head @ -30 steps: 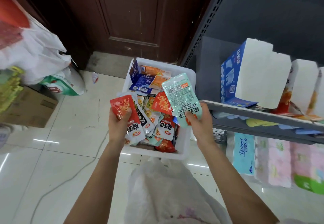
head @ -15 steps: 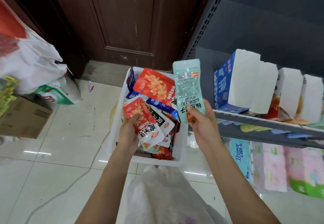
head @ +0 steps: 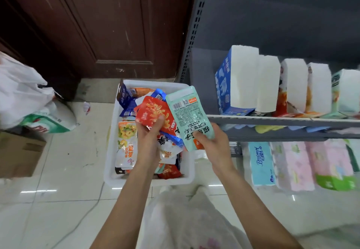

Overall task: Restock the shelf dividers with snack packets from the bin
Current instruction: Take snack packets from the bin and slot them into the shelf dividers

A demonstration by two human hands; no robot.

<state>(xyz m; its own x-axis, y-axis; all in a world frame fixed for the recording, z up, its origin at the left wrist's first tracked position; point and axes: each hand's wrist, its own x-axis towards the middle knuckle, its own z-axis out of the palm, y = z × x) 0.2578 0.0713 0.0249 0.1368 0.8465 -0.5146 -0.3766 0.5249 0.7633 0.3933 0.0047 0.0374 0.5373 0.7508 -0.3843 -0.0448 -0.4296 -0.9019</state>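
Note:
A white bin (head: 150,181) on the floor holds several snack packets in red, blue, orange and white. My left hand (head: 149,137) hangs over the bin and grips a red packet (head: 153,112), with more packets bunched under it. My right hand (head: 212,143) holds a mint-green packet (head: 187,116) upright at the bin's right edge, just left of the shelf's front rail (head: 282,121). On the shelf stand white cardboard dividers (head: 245,77) in a row, the leftmost with a blue side.
A dark wooden door (head: 109,24) stands behind the bin. White plastic bags (head: 21,90) and a cardboard box (head: 17,155) sit at left. Tissue packs (head: 292,165) fill the lower shelf at right. A translucent bag (head: 187,221) lies between my arms.
My left hand lifted a red packet up from the pile. My right hand raised the mint-green packet, then tilted it back down a little. The view shifted toward the shelf.

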